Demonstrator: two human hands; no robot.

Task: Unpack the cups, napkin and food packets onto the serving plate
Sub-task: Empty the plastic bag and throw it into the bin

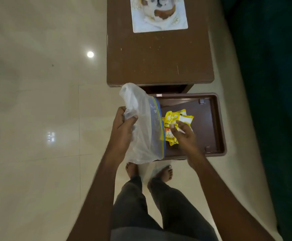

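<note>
My left hand (124, 124) grips a clear plastic zip bag (145, 129) with a blue and yellow seal strip, held over the left side of the brown serving plate (216, 122). Yellow food packets (174, 122) lie on the plate just right of the bag's mouth. My right hand (183, 134) hovers over the packets with fingers loosely bent, its fingertips at the packets. Whether it pinches one I cannot tell. Cups and napkin do not show; the bag's contents are blurred.
A brown table (159, 63) stands beyond the plate, with a white printed mat (159, 14) at its far end. Glossy cream floor tiles (37, 101) lie to the left. A dark green surface (272, 84) borders the right. My bare feet (166, 173) stand below the plate.
</note>
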